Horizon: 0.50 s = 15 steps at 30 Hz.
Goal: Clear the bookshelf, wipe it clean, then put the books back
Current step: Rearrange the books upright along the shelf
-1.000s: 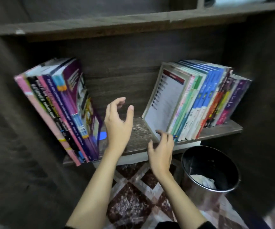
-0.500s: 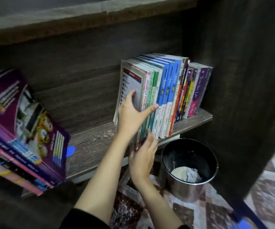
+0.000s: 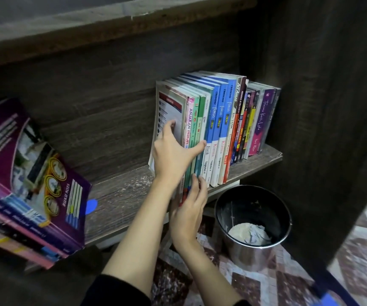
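Here's the row [image 3: 224, 120] of books, standing on the shelf [image 3: 120, 195] right of centre, packed spine-out and leaning slightly left. The leftmost few stick out past the shelf's front edge. The left hand [image 3: 173, 156] lies flat on the outer cover, fingers straight, thumb stretched across the pink and green spines. Only one fingertip shows up top; the others are tucked behind the hand. Below it, the right hand [image 3: 188, 214] has straight fingers touching the lower ends of those overhanging spines, nothing curled round them, and its thumb is out of sight.

Spines you can read: "ANJAKAN PRIMA" in pink, "fokus" on three blue ones, then "Fizik", "Kimia", "Tingkatan 4", "Teks STPM", "ACE AHEAD". The purple spine at the far right carries white handwriting-style script, too loose to read. The thin dark spines beside it are too small.

At the left edge of the frame, a second stack [image 3: 34, 173] leans hard over, blurred and cut off, its purple cover lettering unreadable. A blue patch [image 3: 91, 206] peeks out just beside it; what it is, can't tell.

Lower right, a dark bin [image 3: 246, 257] sits partly under the shelf on a patterned floor [image 3: 277, 279], crumpled paper [image 3: 247, 235] inside. A dark sleeve [image 3: 116, 292] is clipped at the bottom edge.
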### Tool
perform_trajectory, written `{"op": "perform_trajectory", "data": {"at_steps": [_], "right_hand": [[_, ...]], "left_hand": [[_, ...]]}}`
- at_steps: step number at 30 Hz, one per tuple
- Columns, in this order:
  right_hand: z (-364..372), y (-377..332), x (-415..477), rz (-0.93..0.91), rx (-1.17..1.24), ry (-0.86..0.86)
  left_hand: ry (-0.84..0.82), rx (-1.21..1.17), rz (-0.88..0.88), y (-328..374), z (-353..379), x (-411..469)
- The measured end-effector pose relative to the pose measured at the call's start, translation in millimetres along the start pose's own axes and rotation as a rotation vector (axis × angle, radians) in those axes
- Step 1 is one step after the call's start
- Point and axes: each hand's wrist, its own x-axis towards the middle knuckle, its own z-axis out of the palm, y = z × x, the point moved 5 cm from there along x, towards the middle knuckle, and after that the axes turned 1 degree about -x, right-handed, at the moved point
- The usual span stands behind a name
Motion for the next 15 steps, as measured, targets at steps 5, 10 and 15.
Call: {"op": "perform_trajectory", "data": {"at_steps": [5,10,15], "right_hand": [[0.9,0.4,1.0,-0.017,0.031,0.002],[-0.4,-5.4,-0.3,-0.042,0.045,-0.015],[3.3,-6.7,5.1,0.094,0.136,-0.102]], "left_hand": [[-0.021,0.022,0.006,-0.4,1.7,-1.7],[-0.038,-0.01,-0.022,-4.4,-5.7,-2.6],[0.003,-0.048,-0.035,-8.2,-13.4,-3.5]]}}
